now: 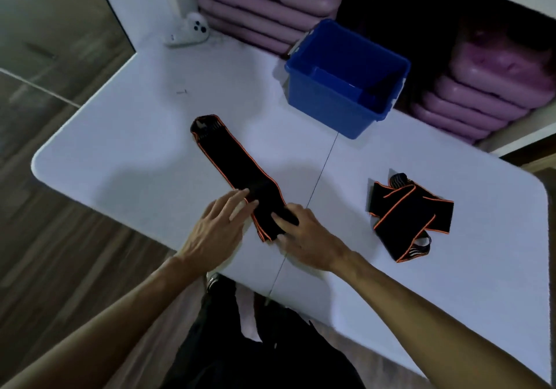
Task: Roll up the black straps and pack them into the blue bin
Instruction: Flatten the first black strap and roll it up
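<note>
The long black strap (237, 166) lies flat on the white table (126, 148), its near end between both hands. The left hand (219, 226) presses spread fingers on its edge; the right hand (304, 235) pinches the end, starting a roll. If the left lets go, the roll could skew or spring loose. A second strap (409, 214) lies crumpled well apart; the blue bin (328, 103) stands beyond. No readable writing shows anywhere
</note>
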Demonstrator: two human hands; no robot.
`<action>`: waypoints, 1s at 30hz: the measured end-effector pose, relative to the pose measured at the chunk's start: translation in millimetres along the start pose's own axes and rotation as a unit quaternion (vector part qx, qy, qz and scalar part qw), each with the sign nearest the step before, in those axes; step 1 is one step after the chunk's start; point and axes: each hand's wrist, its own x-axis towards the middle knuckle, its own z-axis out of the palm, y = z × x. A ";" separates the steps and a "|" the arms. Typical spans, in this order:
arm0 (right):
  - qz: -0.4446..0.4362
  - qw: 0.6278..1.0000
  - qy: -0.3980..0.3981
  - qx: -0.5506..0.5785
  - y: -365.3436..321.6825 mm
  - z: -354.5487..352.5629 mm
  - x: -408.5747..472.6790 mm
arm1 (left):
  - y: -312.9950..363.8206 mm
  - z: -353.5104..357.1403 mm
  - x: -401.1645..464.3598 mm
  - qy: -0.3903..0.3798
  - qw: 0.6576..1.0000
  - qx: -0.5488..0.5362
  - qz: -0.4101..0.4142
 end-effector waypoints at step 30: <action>0.019 0.990 0.033 0.137 1.5 -8.6 13.9 | 40.8 20.2 25.2 0.065 0.971 -0.092 -0.211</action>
